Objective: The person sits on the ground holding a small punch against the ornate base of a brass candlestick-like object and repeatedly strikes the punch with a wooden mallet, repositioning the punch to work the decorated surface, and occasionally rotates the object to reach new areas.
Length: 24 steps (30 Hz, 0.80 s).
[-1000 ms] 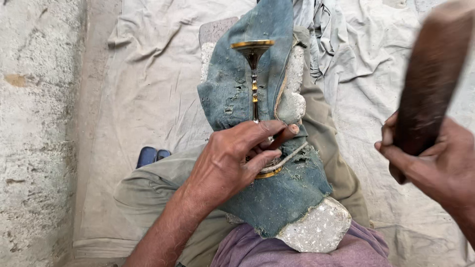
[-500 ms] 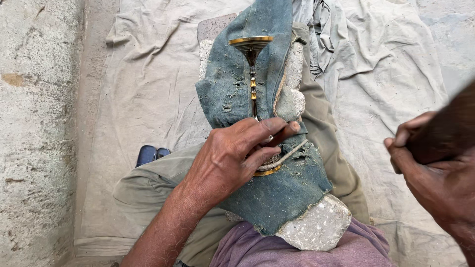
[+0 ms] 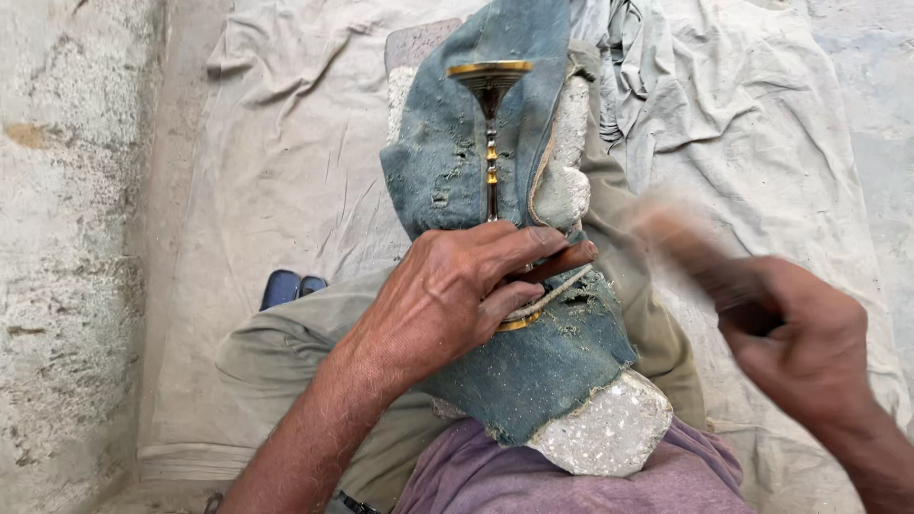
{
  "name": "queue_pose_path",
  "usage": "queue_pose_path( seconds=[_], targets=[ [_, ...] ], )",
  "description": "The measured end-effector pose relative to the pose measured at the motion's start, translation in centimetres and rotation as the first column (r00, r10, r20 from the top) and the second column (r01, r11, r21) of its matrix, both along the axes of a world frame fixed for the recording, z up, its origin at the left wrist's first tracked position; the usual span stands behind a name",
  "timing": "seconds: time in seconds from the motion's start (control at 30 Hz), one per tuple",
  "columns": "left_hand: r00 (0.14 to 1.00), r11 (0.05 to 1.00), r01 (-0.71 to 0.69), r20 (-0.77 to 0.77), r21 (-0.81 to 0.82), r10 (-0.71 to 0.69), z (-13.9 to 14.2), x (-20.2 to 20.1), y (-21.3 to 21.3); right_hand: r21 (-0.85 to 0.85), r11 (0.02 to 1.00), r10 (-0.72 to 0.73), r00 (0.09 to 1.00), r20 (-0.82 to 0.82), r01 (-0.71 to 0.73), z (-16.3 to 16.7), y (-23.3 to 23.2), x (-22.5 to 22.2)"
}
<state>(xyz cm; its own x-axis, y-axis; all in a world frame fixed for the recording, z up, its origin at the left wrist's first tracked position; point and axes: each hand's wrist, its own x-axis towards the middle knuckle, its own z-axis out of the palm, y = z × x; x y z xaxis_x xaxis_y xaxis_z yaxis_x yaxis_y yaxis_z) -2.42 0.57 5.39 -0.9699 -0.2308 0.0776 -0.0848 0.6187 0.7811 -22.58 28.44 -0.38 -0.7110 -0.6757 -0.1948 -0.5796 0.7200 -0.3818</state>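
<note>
While the brass goblet (image 3: 491, 133) is pinned on the denim-wrapped stone block (image 3: 533, 371) by the closed left hand (image 3: 447, 295), a blurred wooden mallet (image 3: 690, 255) is gripped in the right hand (image 3: 809, 352); hammering is judged unfinished.

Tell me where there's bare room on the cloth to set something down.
The pale ground cloth lies bare left of the denim-wrapped stone block, up to the rough concrete wall. Another bare stretch lies upper right. The middle is crowded: left hand on the brass goblet, right hand gripping a blurred wooden tool.
</note>
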Motion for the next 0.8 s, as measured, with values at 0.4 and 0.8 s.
queue_pose_path(
  seconds=[0.4, 0.8],
  targets=[
    [0.958, 0.919, -0.252, -0.054, 0.303, 0.281, -0.9, 1.8, -0.8, -0.302, 0.856, -0.192, 0.801, 0.567, 0.419, -0.9, -0.8, 0.5],
    [0.846, 0.821, -0.531, 0.073, 0.210, 0.528, -3.5, 2.9, 1.5, -0.142, 0.883, -0.247, 0.702, 0.668, 0.447, -4.7, -0.9, -0.1]
  ],
)
